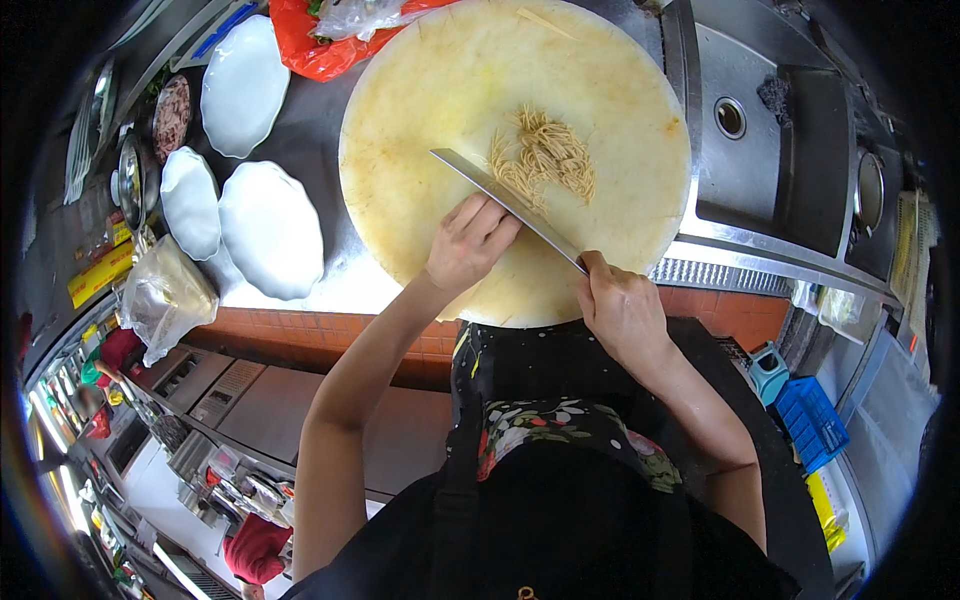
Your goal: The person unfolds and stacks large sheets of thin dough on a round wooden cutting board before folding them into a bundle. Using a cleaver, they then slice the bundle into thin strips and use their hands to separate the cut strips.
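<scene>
A thick round chopping board (420, 97), pale and yellow-stained, lies before me on the counter. My right hand (624, 311) grips the handle of a cleaver (510, 201), whose long blade slants across the board to the upper left. On the near side of that blade is my left hand (474, 244), its fingers curled and the fingertips at the blade; whether they pinch something is hidden. Beyond the blade lies a loose heap of thin tan shreds (559, 154), like dried tofu strips, partly touching or close to the metal.
Left of the board are several white scalloped plates (271, 229), a bowl of minced meat (172, 116) and a clear plastic bag (169, 292). A red bag (315, 56) touches the board's far side. To the right is a steel sink (739, 176). Co-workers (259, 547) stand far left.
</scene>
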Demonstrator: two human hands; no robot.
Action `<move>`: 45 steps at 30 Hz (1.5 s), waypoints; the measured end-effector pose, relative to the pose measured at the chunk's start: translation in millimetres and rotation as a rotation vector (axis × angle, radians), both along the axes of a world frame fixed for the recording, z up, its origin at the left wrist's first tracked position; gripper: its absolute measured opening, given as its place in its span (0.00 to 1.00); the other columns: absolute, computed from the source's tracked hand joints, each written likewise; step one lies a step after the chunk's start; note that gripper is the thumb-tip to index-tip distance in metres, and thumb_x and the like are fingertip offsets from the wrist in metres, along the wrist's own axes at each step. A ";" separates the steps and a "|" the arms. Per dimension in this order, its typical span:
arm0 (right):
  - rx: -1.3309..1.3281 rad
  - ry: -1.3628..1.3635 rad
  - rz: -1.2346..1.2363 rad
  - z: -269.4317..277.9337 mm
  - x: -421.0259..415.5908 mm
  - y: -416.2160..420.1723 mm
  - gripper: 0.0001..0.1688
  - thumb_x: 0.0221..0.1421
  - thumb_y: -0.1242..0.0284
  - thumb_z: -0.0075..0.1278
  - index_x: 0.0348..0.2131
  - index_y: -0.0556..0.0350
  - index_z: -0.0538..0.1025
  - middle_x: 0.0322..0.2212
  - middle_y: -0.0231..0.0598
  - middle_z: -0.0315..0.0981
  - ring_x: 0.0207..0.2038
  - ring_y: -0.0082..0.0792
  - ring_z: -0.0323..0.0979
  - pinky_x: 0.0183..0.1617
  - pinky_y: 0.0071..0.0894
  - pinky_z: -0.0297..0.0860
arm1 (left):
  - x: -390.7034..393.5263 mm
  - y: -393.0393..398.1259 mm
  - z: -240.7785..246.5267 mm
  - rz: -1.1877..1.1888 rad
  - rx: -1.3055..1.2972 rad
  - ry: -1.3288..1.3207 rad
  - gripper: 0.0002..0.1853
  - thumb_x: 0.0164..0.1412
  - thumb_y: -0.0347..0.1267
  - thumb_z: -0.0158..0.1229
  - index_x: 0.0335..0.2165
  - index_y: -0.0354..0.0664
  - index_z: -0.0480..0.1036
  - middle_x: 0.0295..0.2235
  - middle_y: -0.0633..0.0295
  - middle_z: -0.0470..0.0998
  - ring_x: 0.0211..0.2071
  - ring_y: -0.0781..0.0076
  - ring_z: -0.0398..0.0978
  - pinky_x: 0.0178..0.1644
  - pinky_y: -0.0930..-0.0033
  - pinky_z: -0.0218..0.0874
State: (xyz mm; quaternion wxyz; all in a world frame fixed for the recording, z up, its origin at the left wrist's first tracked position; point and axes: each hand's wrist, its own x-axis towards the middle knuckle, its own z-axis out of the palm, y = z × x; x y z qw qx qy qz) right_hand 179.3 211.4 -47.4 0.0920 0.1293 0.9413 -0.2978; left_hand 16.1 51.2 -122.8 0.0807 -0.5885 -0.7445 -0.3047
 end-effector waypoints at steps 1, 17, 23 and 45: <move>0.006 -0.022 0.010 -0.8 -1.7 -0.1 0.07 0.53 0.78 0.49 0.34 0.62 0.70 0.17 0.48 0.72 0.20 0.49 0.74 0.24 0.43 0.70 | 0.6 0.4 -1.1 0.006 0.006 0.008 0.13 0.36 0.23 0.64 0.27 0.39 0.74 0.31 0.60 0.72 0.33 0.62 0.72 0.34 0.66 0.69; 0.022 0.018 0.004 -0.3 -2.5 -2.5 0.06 0.53 0.77 0.49 0.32 0.63 0.71 0.17 0.49 0.72 0.21 0.49 0.74 0.26 0.44 0.70 | 3.4 -5.1 -0.5 0.009 -0.036 0.003 0.14 0.42 0.23 0.57 0.33 0.36 0.75 0.36 0.59 0.74 0.41 0.62 0.73 0.40 0.67 0.70; 0.140 0.037 0.018 -28.8 -26.7 -14.0 0.07 0.53 0.76 0.48 0.33 0.63 0.71 0.16 0.49 0.72 0.20 0.49 0.74 0.26 0.43 0.71 | 5.6 -4.6 -3.6 0.029 -0.035 0.006 0.13 0.41 0.23 0.57 0.32 0.36 0.75 0.35 0.59 0.74 0.40 0.62 0.73 0.39 0.67 0.71; 0.127 0.015 0.003 -19.3 -5.7 -14.7 0.07 0.54 0.75 0.49 0.31 0.61 0.70 0.15 0.48 0.72 0.20 0.47 0.75 0.25 0.42 0.71 | 11.7 -6.0 -5.9 0.056 -0.039 -0.014 0.14 0.42 0.23 0.59 0.34 0.37 0.74 0.37 0.58 0.73 0.41 0.62 0.73 0.40 0.67 0.71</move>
